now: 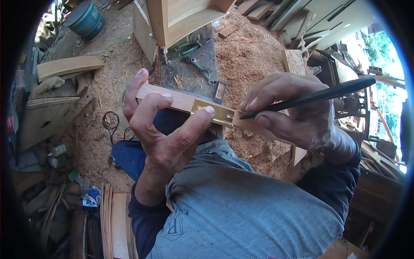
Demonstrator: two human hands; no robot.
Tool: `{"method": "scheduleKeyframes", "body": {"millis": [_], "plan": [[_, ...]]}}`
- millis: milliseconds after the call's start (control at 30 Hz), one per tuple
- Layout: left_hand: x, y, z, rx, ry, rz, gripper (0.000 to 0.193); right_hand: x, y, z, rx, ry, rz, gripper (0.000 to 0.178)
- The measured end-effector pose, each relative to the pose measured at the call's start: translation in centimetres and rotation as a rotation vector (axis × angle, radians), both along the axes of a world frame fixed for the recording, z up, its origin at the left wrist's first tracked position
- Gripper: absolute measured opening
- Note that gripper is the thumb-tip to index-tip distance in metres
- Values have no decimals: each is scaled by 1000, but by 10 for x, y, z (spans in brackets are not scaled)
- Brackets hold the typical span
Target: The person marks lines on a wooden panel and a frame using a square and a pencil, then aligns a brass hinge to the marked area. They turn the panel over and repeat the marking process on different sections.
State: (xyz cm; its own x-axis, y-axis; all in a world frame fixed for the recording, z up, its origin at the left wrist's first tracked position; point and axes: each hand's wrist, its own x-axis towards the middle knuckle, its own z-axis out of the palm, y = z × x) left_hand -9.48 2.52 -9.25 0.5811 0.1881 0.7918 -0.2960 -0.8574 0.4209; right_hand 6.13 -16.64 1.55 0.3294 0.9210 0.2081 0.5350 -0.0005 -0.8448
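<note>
A narrow strip of pale wood [181,98] lies slantwise in front of me. On its face rests a brass hinge [219,114] with screw holes. My left hand [166,129] is closed round the strip, its thumb pressing the hinge flat against the wood. Between the fingers of my right hand [297,105] is a black pen [336,91], its tip touching down by the hinge's right end. That hand also covers part of the strip's right side.
Beyond the strip, a board [185,71] carries green-handled pliers [186,47] and an adjustable wrench [199,69]. A wooden cabinet frame [161,21] stands at the far side. Wood shavings [250,56] cover the ground. Scrap wood lies left; a blue-green bucket [85,20] stands far left.
</note>
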Motion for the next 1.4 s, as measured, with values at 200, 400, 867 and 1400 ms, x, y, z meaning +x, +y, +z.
{"method": "scheduleKeyframes", "body": {"millis": [200, 400, 867, 1400], "plan": [[-2, -3, -1, -74, 32, -3, 38, -8, -1, -4, 12, -56, -68, 20], [-1, -3, -3, -78, 17, -6, 40, -6, 1, -3, -10, -124, -7, 21], [-3, -4, -2, -90, 32, -4, 41, -6, 2, -16, 64, -48, -124, 14], [-2, -4, -1, -85, 38, 1, 40, -5, 3, -11, 92, -171, -105, 16]]}}
